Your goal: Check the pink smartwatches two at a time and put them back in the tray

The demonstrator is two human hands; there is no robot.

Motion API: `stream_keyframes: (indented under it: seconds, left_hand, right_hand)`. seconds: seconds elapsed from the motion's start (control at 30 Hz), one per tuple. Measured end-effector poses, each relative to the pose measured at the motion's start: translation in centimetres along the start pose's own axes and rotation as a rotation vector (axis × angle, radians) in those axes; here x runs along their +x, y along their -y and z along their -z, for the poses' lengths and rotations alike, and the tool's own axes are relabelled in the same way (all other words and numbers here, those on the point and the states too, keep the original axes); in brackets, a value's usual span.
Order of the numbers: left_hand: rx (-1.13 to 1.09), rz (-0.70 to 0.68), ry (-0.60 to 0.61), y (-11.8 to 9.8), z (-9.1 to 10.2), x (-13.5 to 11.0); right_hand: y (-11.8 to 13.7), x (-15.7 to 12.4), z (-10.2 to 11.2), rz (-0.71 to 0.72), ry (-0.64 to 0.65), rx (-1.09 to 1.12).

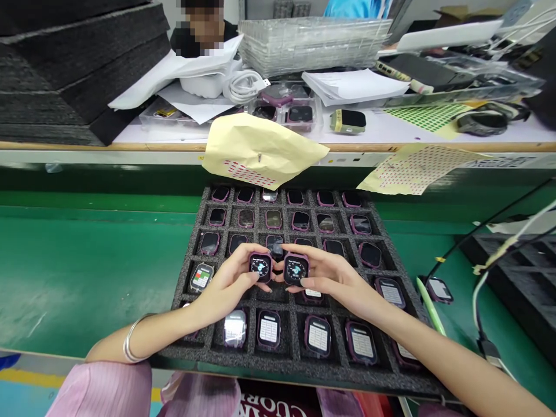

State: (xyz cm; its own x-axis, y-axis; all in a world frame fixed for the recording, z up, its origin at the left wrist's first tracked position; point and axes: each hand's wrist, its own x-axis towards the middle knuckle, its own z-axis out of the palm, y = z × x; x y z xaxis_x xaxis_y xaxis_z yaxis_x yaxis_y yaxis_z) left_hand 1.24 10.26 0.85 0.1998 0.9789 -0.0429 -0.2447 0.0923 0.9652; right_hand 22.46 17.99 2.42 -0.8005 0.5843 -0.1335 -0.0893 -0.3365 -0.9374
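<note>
My left hand [238, 267] is closed around a purple-framed smartwatch [260, 267], its lit dial facing up. A matching smartwatch [296, 269], also showing a lit dial, is gripped by my right hand [324, 271]. The two watches are side by side with a small gap between them. Below both hands lies a black foam tray [197, 347] divided into compartments. Watches in its far rows mostly have dark screens, such as the far-left watch [220, 194]. Nearer ones show white list screens, like the front watch [269, 329]. My hands and forearms hide several compartments.
Right of the tray are another watch [439, 289], a green pen-like stick [431, 306] and hanging cables [480, 289]. A second foam tray [516, 278] sits far right. On the shelf are foam blocks [82, 63], papers, clear trays [313, 46] and a green-cased watch [348, 121]. Another person sits behind.
</note>
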Motion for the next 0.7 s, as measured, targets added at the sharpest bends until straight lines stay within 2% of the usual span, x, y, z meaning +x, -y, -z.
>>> stream_keyframes:
  seconds: [0.7]
  left_hand:
    - [-0.018, 0.043, -0.035, -0.36, -0.66, 0.00]
  right_hand:
    - [0.05, -0.21, -0.12, 0.035, -0.028, -0.040]
